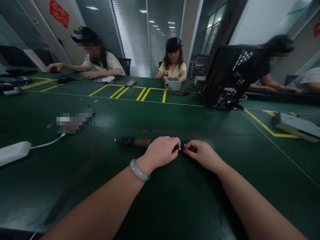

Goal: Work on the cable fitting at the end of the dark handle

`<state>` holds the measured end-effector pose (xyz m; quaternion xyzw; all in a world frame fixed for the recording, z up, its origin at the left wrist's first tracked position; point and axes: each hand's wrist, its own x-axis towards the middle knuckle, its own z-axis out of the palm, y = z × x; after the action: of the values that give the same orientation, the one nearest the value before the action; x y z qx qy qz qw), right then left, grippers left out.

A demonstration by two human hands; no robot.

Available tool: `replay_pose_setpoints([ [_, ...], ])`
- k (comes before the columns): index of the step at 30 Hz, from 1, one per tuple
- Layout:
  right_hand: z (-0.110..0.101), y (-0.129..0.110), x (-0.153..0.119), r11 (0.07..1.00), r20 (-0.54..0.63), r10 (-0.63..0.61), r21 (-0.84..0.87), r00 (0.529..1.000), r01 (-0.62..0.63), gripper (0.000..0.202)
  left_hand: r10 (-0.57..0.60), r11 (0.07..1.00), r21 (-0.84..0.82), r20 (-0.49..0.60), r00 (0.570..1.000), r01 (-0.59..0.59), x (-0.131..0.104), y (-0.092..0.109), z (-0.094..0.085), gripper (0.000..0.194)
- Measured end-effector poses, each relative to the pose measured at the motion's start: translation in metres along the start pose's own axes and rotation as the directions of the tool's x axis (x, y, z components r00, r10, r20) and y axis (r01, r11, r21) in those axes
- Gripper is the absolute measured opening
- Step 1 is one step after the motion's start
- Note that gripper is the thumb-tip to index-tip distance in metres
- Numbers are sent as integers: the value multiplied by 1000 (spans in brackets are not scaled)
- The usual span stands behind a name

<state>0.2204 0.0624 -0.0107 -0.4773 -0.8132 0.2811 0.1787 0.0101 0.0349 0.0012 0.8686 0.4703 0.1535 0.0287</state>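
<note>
A dark electric screwdriver (pixel 133 142) with a brownish body lies on the green table, its tip pointing left. My left hand (pixel 163 150), with a pale green bangle (pixel 139 170) at the wrist, rests over its right part, fingers curled. Close by on the right is my right hand (pixel 202 153), thumb and forefinger pinched together. Between the two sets of fingertips shows a small dark piece with a light metallic end (pixel 179 148). It looks like a connector or cable end, too small to make out, and the fingers partly cover it.
A white power strip (pixel 15 152) and its cable lie at the left, near a blurred-out object (pixel 75 122). Across the table are a black computer case (pixel 225 78), a grey power supply (pixel 173 83) and several people. A metal box (pixel 296 126) sits at the right.
</note>
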Motion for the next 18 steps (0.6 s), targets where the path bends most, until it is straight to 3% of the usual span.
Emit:
replay_pose_setpoints([
  [18, 0, 2, 0, 1000, 10, -1, 7, 1000, 1, 13, 24, 999, -44, -25, 999, -25, 0, -1, -1, 10],
])
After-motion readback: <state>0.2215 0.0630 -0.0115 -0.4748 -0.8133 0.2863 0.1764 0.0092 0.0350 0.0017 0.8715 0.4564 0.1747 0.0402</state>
